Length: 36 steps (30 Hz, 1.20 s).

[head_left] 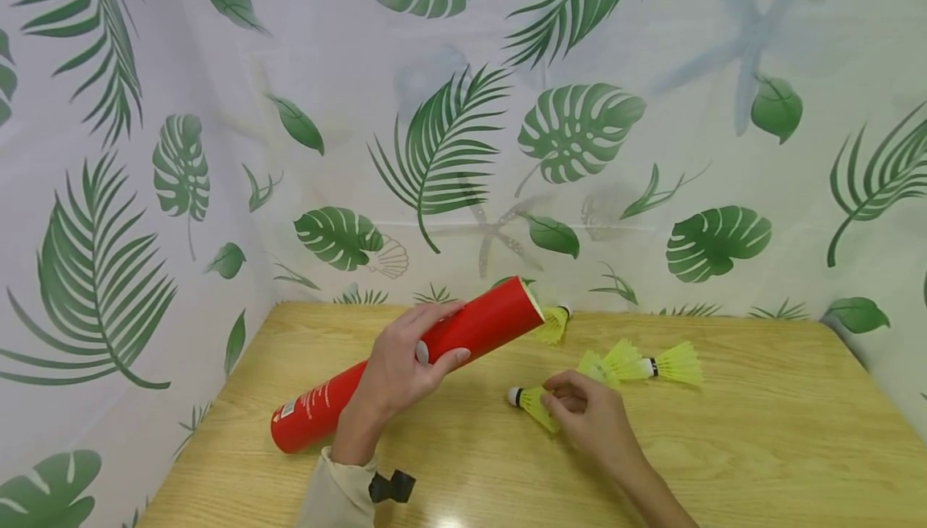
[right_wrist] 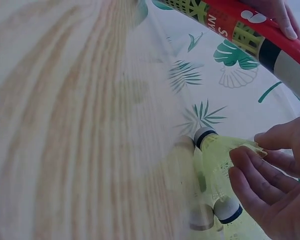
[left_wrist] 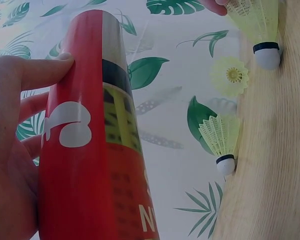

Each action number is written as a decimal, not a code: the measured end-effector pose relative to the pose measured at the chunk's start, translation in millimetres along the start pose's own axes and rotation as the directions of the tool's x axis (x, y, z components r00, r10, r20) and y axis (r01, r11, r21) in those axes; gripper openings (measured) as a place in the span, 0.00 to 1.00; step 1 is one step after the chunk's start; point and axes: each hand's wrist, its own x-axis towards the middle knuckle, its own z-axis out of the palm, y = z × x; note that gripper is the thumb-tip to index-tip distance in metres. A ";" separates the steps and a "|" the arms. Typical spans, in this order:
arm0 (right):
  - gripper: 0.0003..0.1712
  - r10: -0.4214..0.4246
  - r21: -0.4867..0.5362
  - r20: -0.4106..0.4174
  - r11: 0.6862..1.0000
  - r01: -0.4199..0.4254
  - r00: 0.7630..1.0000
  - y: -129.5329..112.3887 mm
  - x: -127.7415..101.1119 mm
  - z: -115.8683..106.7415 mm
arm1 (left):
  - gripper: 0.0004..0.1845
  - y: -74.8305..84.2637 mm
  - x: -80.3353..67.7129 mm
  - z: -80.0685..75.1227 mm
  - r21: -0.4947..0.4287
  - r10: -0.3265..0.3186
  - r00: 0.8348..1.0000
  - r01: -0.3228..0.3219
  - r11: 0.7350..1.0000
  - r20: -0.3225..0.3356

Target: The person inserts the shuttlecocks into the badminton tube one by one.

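Cream sleeve (head_left: 339,492) and a black bow-shaped piece (head_left: 392,487) sit at the left wrist, close to the camera. The left hand (head_left: 394,371) grips a red tube (head_left: 492,319) round its middle, thumb along one side; the tube slants, its pale-rimmed end raised to the right. The right hand (head_left: 590,415) pinches a yellow shuttlecock (head_left: 534,406) by its skirt, between thumb and fingers, white cork and black band pointing left. It is just below the tube's raised end, apart from it; whether its cork touches the table cannot be told.

Lettering on the tube is partly covered: "NY" (right_wrist: 211,21) reads in pale capitals, with an "S" (right_wrist: 222,33) beside it. A pale rounded emblem (left_wrist: 69,125) marks the red side. Near the lower end, a white barcode label (head_left: 288,409) and lines of small white print are too fine to read.

Beyond the raised end lies another shuttlecock (head_left: 554,327). Behind the right hand, yellow skirts (head_left: 623,360) overlap beside a shuttlecock lying on its side (head_left: 681,365). All this is over or on a wood-grain table (head_left: 724,447), backed by white leaf-print cloth (head_left: 326,166).
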 end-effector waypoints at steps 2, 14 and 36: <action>0.06 -0.003 0.007 -0.004 1.000 0.003 1.000 0.1 0.5 -0.5 | 0.30 0.2 0.2 0.0 0.000 -0.004 1.000 0.004 1.000 0.004; 0.07 -0.002 0.060 -0.014 0.998 0.003 1.000 -5.5 0.3 -4.7 | 0.30 0.0 0.3 0.8 0.004 0.003 1.000 -0.003 1.000 0.002; 0.08 -0.112 0.135 -0.174 0.981 0.137 0.978 -33.8 -3.7 -37.5 | 0.30 -1.8 -2.4 -0.1 -0.026 0.003 1.000 -0.003 1.000 -0.005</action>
